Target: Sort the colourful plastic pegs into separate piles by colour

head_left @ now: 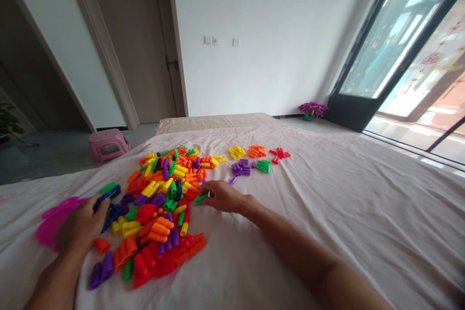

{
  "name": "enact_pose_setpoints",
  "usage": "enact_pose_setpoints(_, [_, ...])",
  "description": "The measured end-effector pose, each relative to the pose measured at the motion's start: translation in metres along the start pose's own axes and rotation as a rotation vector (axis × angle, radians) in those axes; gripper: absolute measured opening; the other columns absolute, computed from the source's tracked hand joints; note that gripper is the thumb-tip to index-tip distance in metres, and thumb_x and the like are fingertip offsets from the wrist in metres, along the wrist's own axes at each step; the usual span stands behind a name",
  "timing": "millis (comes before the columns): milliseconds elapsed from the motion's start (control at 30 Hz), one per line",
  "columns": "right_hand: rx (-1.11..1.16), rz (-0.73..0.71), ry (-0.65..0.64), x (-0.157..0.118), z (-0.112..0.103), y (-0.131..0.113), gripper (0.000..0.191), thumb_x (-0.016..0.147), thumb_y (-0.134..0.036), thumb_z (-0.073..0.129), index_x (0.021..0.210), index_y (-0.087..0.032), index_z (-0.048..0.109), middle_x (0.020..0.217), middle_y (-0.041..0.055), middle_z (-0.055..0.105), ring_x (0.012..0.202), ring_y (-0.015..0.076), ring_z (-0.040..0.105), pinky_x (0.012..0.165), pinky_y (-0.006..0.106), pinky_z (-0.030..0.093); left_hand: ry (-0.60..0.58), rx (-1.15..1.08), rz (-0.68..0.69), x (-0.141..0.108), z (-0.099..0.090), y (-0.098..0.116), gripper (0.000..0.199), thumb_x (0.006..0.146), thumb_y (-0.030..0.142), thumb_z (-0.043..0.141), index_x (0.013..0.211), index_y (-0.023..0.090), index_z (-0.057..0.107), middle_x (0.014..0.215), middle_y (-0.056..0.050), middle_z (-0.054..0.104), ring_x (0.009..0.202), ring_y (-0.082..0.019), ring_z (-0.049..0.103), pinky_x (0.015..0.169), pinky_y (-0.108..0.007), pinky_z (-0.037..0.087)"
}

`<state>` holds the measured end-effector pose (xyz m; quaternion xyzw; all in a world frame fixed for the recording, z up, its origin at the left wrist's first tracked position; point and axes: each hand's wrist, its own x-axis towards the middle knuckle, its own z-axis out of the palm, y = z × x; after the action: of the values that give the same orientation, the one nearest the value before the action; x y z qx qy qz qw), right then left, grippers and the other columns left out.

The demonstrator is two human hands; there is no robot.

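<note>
A large heap of colourful plastic tube-shaped building pieces (156, 230) lies on the bedsheet in front of me, in orange, red, yellow, green, purple and dark blue. At the heap's right edge, my right hand (223, 196) pinches a green plastic piece (201, 199). My left hand (85, 220) is at the left edge, its fingers closed around a dark blue plastic piece (110, 193). Under and beside that hand is a bright pink plastic container (49, 227), partly hidden. Beyond my right hand lie small single-colour groups: yellow (237, 152), orange (257, 151), purple (241, 168), green (263, 166) and red (281, 154).
A pale, wrinkled floral sheet (345, 213) covers the broad surface. On the floor at left stands a pink stool (109, 145). Purple flowers in a green pot (312, 110) stand near the glass door (395, 53). A closed door (134, 43) is behind.
</note>
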<state>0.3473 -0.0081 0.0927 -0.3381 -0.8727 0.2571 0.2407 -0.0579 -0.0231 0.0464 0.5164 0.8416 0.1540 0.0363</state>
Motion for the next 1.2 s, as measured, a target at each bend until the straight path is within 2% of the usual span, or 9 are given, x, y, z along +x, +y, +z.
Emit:
enact_pose_setpoints(100, [-0.044, 0.065, 0.219, 0.002, -0.018, 0.018, 0.013, 0.085, -0.02, 0.064, 0.098, -0.019, 0.067, 0.091, 0.0021, 0.068, 0.076, 0.0126, 0.06, 0.068, 0.021, 0.043, -0.007, 0.028, -0.009, -0.001, -0.002, 0.002, 0.067, 0.089, 0.059, 0.026, 0.138, 0.02, 0.05, 0.126, -0.019, 0.063, 0.1, -0.036, 0.065, 0.077, -0.043, 0.049])
enact_pose_setpoints(233, [-0.254, 0.224, 0.456, 0.0, -0.044, 0.048, 0.014, 0.087, -0.023, 0.061, 0.099, -0.021, 0.067, 0.095, 0.0036, 0.069, 0.082, 0.0163, 0.061, 0.072, 0.025, 0.042, -0.012, 0.035, -0.025, -0.001, -0.004, 0.003, 0.068, 0.089, 0.061, 0.024, 0.138, 0.022, 0.049, 0.128, -0.017, 0.063, 0.101, -0.035, 0.065, 0.077, -0.042, 0.05])
enact_pose_setpoints(367, [-0.43, 0.417, 0.624, -0.012, -0.07, 0.082, 0.016, 0.087, -0.026, 0.059, 0.099, -0.021, 0.068, 0.095, 0.0044, 0.07, 0.089, 0.0192, 0.06, 0.075, 0.028, 0.041, -0.015, 0.026, -0.018, -0.002, -0.004, 0.003, 0.07, 0.089, 0.062, 0.022, 0.138, 0.021, 0.049, 0.128, -0.019, 0.062, 0.101, -0.036, 0.065, 0.077, -0.043, 0.049])
enact_pose_setpoints(500, [-0.535, 0.619, 0.73, -0.028, -0.092, 0.106, 0.021, 0.086, -0.028, 0.056, 0.1, -0.023, 0.07, 0.096, 0.0052, 0.071, 0.094, 0.0224, 0.057, 0.08, 0.031, 0.039, -0.014, 0.022, -0.018, -0.002, -0.004, 0.003, 0.07, 0.089, 0.061, 0.022, 0.138, 0.02, 0.05, 0.128, -0.018, 0.062, 0.103, -0.035, 0.064, 0.079, -0.042, 0.049])
enact_pose_setpoints(667, [-0.619, 0.848, 0.751, -0.046, -0.102, 0.124, 0.023, 0.084, -0.031, 0.054, 0.091, -0.022, 0.074, 0.099, 0.0091, 0.069, 0.103, 0.0271, 0.053, 0.089, 0.038, 0.037, -0.036, 0.011, -0.039, -0.002, -0.005, 0.005, 0.072, 0.089, 0.062, 0.02, 0.139, 0.02, 0.049, 0.127, -0.02, 0.062, 0.105, -0.037, 0.063, 0.081, -0.044, 0.048])
enact_pose_setpoints(800, [-0.593, 0.859, 0.668, -0.051, -0.096, 0.135, 0.028, 0.084, -0.036, 0.054, 0.101, -0.025, 0.074, 0.113, 0.0096, 0.066, 0.111, 0.0285, 0.05, 0.092, 0.038, 0.037, -0.04, 0.006, -0.038, -0.002, -0.005, 0.004, 0.072, 0.089, 0.063, 0.019, 0.139, 0.02, 0.048, 0.13, -0.019, 0.061, 0.107, -0.037, 0.062, 0.082, -0.045, 0.048])
enact_pose_setpoints(967, [-0.569, 0.919, 0.522, -0.052, -0.091, 0.141, 0.034, 0.086, -0.037, 0.049, 0.108, -0.022, 0.071, 0.109, 0.0096, 0.068, 0.105, 0.0256, 0.056, 0.086, 0.033, 0.039, -0.026, 0.014, -0.038, -0.001, -0.003, 0.004, 0.073, 0.089, 0.063, 0.019, 0.139, 0.019, 0.049, 0.126, -0.02, 0.063, 0.103, -0.038, 0.063, 0.081, -0.046, 0.048])
enact_pose_setpoints(1100, [-0.623, 0.967, 0.565, -0.054, -0.092, 0.142, 0.034, 0.086, -0.037, 0.049, 0.106, -0.021, 0.072, 0.111, 0.011, 0.067, 0.108, 0.0279, 0.054, 0.091, 0.037, 0.036, -0.037, 0.015, -0.04, -0.002, -0.004, 0.004, 0.075, 0.088, 0.065, 0.016, 0.139, 0.02, 0.048, 0.127, -0.02, 0.062, 0.104, -0.038, 0.063, 0.08, -0.045, 0.048])
enact_pose_setpoints(1200, [-0.642, 0.926, 0.64, -0.054, -0.091, 0.139, 0.031, 0.085, -0.037, 0.054, 0.106, -0.023, 0.072, 0.115, 0.0103, 0.065, 0.114, 0.0297, 0.05, 0.096, 0.041, 0.034, -0.02, -0.005, -0.024, -0.001, -0.003, 0.003, 0.076, 0.088, 0.066, 0.016, 0.138, 0.019, 0.05, 0.126, -0.021, 0.062, 0.104, -0.04, 0.063, 0.079, -0.047, 0.048])
